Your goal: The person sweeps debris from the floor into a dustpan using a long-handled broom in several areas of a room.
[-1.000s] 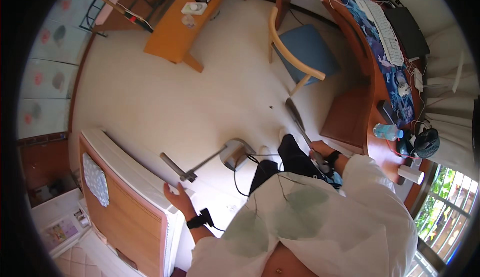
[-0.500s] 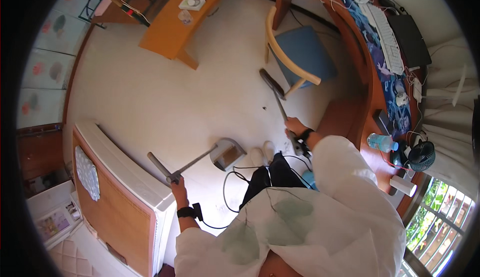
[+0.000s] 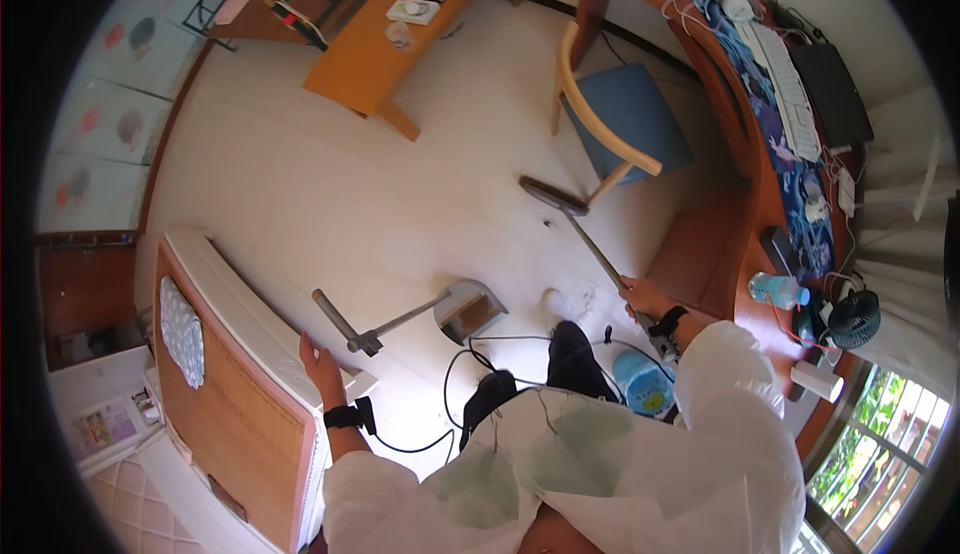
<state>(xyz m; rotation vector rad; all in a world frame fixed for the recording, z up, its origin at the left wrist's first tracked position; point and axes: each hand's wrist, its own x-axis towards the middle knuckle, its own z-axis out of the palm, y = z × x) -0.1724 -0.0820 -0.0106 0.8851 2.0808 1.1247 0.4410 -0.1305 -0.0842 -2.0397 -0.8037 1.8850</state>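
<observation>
My right hand (image 3: pixel 648 297) is wrapped round the long handle of a broom (image 3: pixel 592 246). Its dark head (image 3: pixel 553 196) rests on the floor beside a chair leg, with a small dark scrap (image 3: pixel 547 222) close to it. On the left, my left hand (image 3: pixel 322 374) holds nothing; its fingers are stretched out at the edge of the bed (image 3: pixel 262 326), and I cannot tell whether they touch it. Just beyond that hand, a long-handled grey dustpan (image 3: pixel 470 299) stands by itself, its grip end (image 3: pixel 340 319) toward the bed.
A wooden chair (image 3: pixel 630 119) with a blue seat stands ahead near the curved desk (image 3: pixel 735 244). Black cables (image 3: pixel 455 379) hang by my legs. A blue bin (image 3: pixel 643 382) sits by my right leg. An orange-brown table (image 3: pixel 360 74) is at the far left.
My left hand has let go of the dustpan's handle and drawn back toward the bed. My right hand and the broom handle have shifted right, and the broom head has turned.
</observation>
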